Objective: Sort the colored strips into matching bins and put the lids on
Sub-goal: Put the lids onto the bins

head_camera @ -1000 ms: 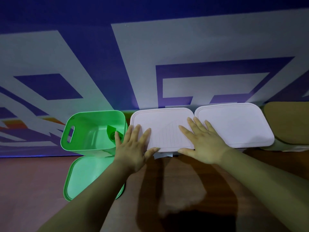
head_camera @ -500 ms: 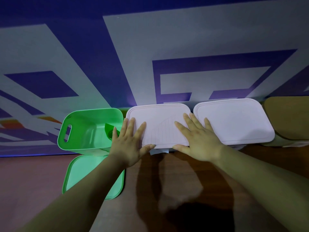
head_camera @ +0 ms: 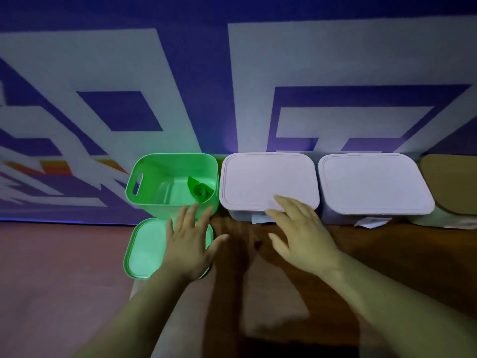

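Observation:
A green bin (head_camera: 144, 192) stands without a lid at the back left, and a rolled green strip (head_camera: 200, 191) lies inside it. The green lid (head_camera: 147, 248) lies flat on the table just in front of that bin. My left hand (head_camera: 189, 245) hovers over the lid's right part with fingers spread, holding nothing. To the right stand two pale lilac bins with their lids on, the middle one (head_camera: 258, 182) and the right one (head_camera: 374, 184). My right hand (head_camera: 302, 236) is spread in front of the middle bin, its fingertips at the lid's front edge.
A tan lidded bin (head_camera: 454, 187) shows at the far right edge. White paper labels (head_camera: 370, 223) stick out under the lilac bins. A blue and white patterned wall (head_camera: 232, 86) rises right behind the row. The brown table (head_camera: 387, 254) stretches toward me.
Both hands have left the top of the middle lilac lid and drawn back toward me. My left hand has moved left and now sits over the green lid.

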Demonstrator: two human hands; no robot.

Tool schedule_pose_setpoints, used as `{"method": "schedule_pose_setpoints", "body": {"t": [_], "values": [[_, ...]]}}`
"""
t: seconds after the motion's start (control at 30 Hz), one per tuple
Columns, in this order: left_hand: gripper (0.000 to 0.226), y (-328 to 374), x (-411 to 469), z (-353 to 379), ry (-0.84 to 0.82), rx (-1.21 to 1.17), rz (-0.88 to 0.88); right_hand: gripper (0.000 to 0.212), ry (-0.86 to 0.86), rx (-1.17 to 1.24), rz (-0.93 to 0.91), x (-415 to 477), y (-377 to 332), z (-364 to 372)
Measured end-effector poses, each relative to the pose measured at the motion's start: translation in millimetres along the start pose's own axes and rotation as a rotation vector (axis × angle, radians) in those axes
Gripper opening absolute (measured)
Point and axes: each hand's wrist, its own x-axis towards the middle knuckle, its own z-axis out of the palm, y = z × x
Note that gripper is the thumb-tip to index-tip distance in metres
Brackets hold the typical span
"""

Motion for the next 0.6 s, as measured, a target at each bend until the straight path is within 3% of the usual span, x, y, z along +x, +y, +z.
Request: {"method": "schedule_pose_setpoints", "body": {"t": [0.13, 0.3, 0.6], "values": [[0.084, -50.8, -51.7, 16.6, -0.054, -0.058, -0.195, 0.048, -0.132, 0.082, -0.011, -12.0, -46.0, 43.3], [0.076, -117.2, -85.8, 45.4, -0.208, -0.015, -0.417, 0.057, -0.421, 0.151, 0.032, -4.2, -85.7, 94.2], [0.079, -170.9, -55.4, 64.9, -0.293, -0.076, -0.336, 0.072, -0.626, 0.142, 0.019, 24.5, -122.8, 140.6]]}}
